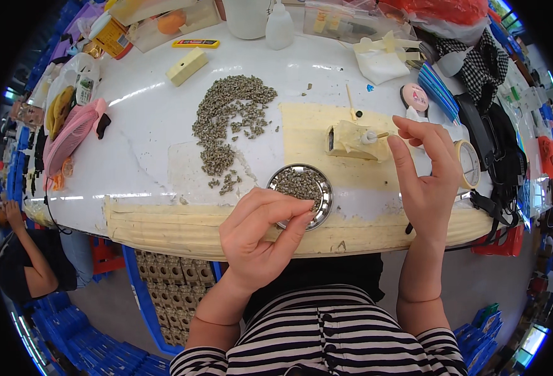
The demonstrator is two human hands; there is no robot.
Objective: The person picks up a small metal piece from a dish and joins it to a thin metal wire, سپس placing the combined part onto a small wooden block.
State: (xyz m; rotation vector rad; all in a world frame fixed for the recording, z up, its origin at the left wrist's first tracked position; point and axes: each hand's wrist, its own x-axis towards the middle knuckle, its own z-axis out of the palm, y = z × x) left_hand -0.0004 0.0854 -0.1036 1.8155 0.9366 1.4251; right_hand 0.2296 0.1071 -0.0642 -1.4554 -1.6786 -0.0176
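Black and white stripes of the person's shirt [345, 338] fill the near edge, below two bare hands at a white table [145, 150]. Small metal pieces [298, 182] lie heaped in a round, shiny dish [328, 188] near the middle of the table's near side. Over this dish, the left hand [258, 237] has thumb and forefinger drawn together at the tips; whether a piece sits between them cannot be told. To the right, the right hand [432, 182] is raised with thumb and forefinger spread apart, gripping nothing visible. Just left of its fingertips is a tape-wrapped block [345, 139] with a white nozzle [368, 136] on top, standing on a sheet of yellowish tape [301, 135]. A thin stick [350, 97] lies just beyond the block. Left of the tape, a large loose pile [217, 119] of similar metal pieces spreads toward the far side. Farther off are a pale yellow block [187, 66] and a white bottle [279, 26]. At far right lies a pink round case [415, 97]; at left, a pink mesh bag [69, 141]. Below the table's near edge, a blue crate [140, 294] holds rows of metal blocks [176, 294].
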